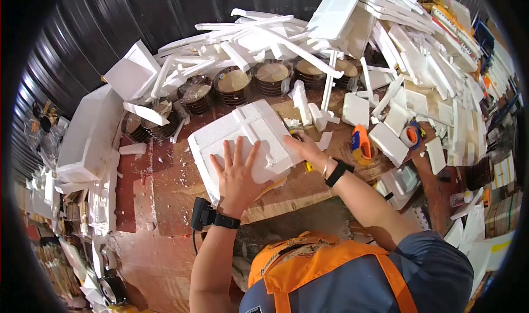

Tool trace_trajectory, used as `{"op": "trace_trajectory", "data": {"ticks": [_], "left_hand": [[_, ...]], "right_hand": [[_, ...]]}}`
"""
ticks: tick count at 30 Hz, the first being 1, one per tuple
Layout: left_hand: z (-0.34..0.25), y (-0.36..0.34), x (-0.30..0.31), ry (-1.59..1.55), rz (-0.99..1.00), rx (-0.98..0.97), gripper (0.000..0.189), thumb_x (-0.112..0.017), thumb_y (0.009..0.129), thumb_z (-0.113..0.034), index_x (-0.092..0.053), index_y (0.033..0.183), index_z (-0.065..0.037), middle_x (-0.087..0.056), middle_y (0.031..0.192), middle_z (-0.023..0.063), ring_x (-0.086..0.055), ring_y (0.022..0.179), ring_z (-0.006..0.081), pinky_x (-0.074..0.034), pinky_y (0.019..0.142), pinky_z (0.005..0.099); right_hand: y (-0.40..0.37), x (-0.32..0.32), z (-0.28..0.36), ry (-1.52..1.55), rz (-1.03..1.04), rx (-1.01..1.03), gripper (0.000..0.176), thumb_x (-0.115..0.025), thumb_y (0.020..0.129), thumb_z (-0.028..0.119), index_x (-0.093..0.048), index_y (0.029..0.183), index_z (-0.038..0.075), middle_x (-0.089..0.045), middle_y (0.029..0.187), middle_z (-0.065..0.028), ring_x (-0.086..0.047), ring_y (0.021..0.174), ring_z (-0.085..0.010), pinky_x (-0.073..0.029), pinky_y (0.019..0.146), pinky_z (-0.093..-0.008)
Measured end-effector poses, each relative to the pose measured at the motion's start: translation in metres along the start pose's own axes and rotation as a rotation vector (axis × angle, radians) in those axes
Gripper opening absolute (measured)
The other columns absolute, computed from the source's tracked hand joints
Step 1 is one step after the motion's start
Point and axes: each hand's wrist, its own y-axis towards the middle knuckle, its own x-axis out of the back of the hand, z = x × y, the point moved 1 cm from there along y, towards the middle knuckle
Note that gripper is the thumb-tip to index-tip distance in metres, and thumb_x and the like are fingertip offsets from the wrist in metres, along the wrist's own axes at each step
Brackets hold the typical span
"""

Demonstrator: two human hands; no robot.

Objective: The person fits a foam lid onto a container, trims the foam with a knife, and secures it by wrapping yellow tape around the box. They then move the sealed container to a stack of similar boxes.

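Observation:
A white foam board (pixel 220 128) with a raised ridge lies tilted on the wooden bench, close to its front edge. My left hand (pixel 238 172) rests flat on it with the fingers spread. At the board's right edge, my right hand (pixel 308 150) is closed around what looks like a yellow utility knife (pixel 309 167); the hand covers most of it, and its blade cannot be made out. Part of the board's near edge is hidden by my left hand and forearm.
Several stacks of dark-rimmed bowls (pixel 233 80) line the back of the bench. Foam offcuts (pixel 264 32) pile up behind and to the right. An orange-and-blue tape dispenser (pixel 361 143) sits right of my right hand. A white foam box (pixel 91 137) stands left.

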Motion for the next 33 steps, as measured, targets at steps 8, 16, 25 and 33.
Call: {"op": "trace_trajectory", "data": {"ticks": [8,16,25,33], "left_hand": [[0.002,0.000,-0.003,-0.033,-0.013,-0.007,0.106,-0.084,0.062,-0.058,-0.035,0.153,-0.033,-0.028,0.160,0.0104,-0.019,0.149,0.0388,-0.012,0.116,0.0683],[0.006,0.000,-0.006,-0.082,-0.050,-0.040,0.106,-0.085,0.060,-0.054,-0.038,0.152,-0.031,-0.029,0.160,0.0112,-0.021,0.148,0.0420,-0.012,0.113,0.0716],[0.013,0.000,-0.008,-0.096,-0.052,-0.033,0.107,-0.082,0.062,-0.059,-0.036,0.154,-0.030,-0.026,0.161,0.0147,-0.017,0.149,0.0433,-0.012,0.111,0.0733],[0.017,0.005,-0.003,-0.300,-0.140,0.050,0.101,-0.062,0.081,-0.070,-0.030,0.155,-0.010,-0.022,0.160,0.0232,-0.012,0.149,0.0478,-0.009,0.116,0.0649]], "right_hand": [[-0.038,0.011,-0.064,0.694,-0.074,-0.421,0.040,-0.064,0.096,0.043,-0.062,0.117,0.009,-0.064,0.088,0.0001,-0.060,0.069,-0.0117,-0.050,0.056,-0.0275],[0.079,0.013,0.077,0.059,-0.087,-0.023,0.031,-0.075,0.088,0.028,-0.059,0.105,0.007,-0.062,0.072,0.0018,-0.055,0.050,-0.0060,-0.042,0.044,-0.0227],[0.148,-0.045,0.044,-0.129,0.235,-0.030,0.038,-0.078,0.081,0.036,-0.069,0.102,0.005,-0.063,0.089,0.0005,-0.052,0.082,-0.0105,-0.041,0.073,-0.0259],[0.145,-0.038,0.054,-0.182,0.214,-0.286,0.034,-0.083,0.076,0.037,-0.059,0.074,0.012,-0.052,0.059,0.0027,-0.043,0.043,-0.0089,-0.031,0.042,-0.0248]]}}
